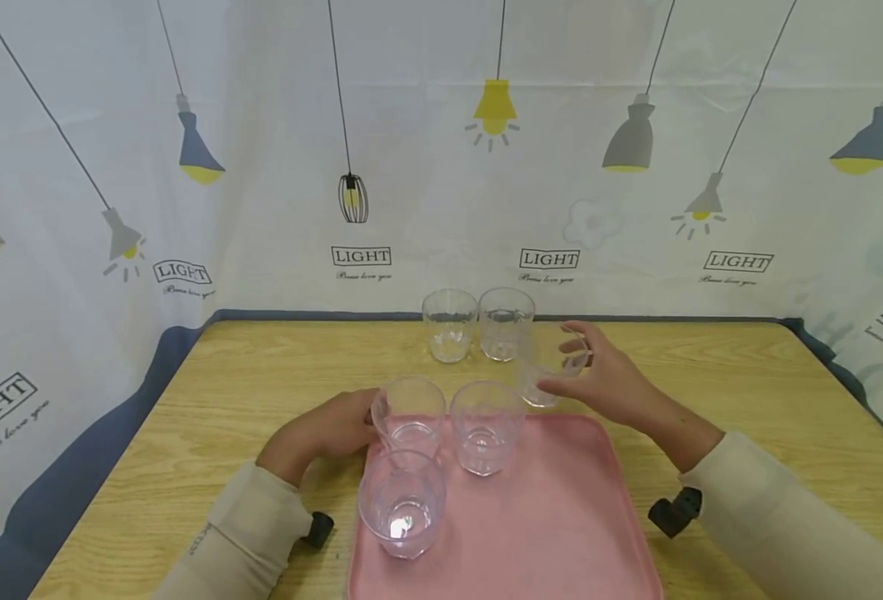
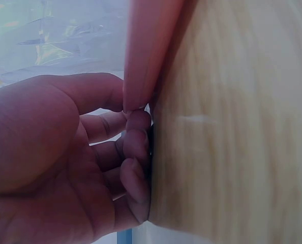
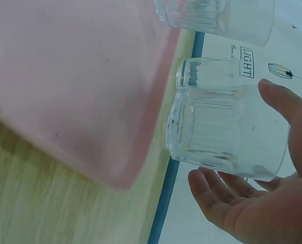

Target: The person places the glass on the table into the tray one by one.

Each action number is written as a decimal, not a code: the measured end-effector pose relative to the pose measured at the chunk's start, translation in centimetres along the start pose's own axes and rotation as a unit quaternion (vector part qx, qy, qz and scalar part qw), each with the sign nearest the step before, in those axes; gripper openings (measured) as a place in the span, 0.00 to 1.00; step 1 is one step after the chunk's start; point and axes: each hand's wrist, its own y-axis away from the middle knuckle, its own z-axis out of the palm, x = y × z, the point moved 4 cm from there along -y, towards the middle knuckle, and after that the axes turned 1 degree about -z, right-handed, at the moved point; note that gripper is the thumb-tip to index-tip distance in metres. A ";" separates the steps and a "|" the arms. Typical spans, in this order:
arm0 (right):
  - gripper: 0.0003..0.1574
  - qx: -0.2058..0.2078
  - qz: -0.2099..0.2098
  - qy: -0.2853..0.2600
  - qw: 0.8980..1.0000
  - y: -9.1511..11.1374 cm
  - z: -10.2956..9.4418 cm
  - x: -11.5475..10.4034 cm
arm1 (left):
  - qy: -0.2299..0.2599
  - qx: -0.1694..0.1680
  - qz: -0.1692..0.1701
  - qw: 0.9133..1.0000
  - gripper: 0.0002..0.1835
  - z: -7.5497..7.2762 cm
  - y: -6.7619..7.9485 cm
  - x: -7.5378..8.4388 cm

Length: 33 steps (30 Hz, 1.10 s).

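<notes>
My right hand [image 1: 610, 379] is curved around a clear glass [image 1: 539, 367] just behind the pink tray [image 1: 546, 533]. In the right wrist view, the thumb lies on one side of this glass [image 3: 217, 127] near its rim and the fingers on the other. At the tray's far left corner is my left hand [image 1: 329, 429]. Its thumb and fingertips pinch the tray's edge [image 2: 146, 56] in the left wrist view. On the tray stand a far left glass [image 1: 411, 408], a glass beside it [image 1: 485, 433] and a nearer glass [image 1: 402, 504].
Two more clear glasses, a left one [image 1: 449, 325] and a right one [image 1: 505, 321], stand side by side at the back of the wooden table [image 1: 224, 375]. Behind the table hangs a white cloth [image 1: 426, 125] printed with lamps.
</notes>
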 end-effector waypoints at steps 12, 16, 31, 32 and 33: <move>0.61 0.000 -0.019 -0.021 1.000 1.9 -0.4 0.3 | -0.004 -0.001 0.012 1.000 0.26 -0.1 -0.2 -0.3; 0.60 0.001 -0.025 -0.032 0.999 2.8 -0.3 0.1 | -0.003 -0.001 0.013 1.000 0.25 0.0 -0.3 -0.4; 0.58 -0.013 -0.046 -0.062 0.997 6.2 0.9 -0.7 | 0.002 0.000 0.013 1.000 0.27 0.1 -0.2 -0.2; 0.58 -0.016 -0.046 -0.063 0.997 6.4 1.0 -0.8 | 0.002 -0.001 0.014 1.000 0.27 0.1 -0.2 -0.2; 0.57 -0.018 -0.045 -0.063 0.997 6.6 1.0 -0.8 | 0.002 -0.001 0.015 1.000 0.27 0.2 -0.2 -0.2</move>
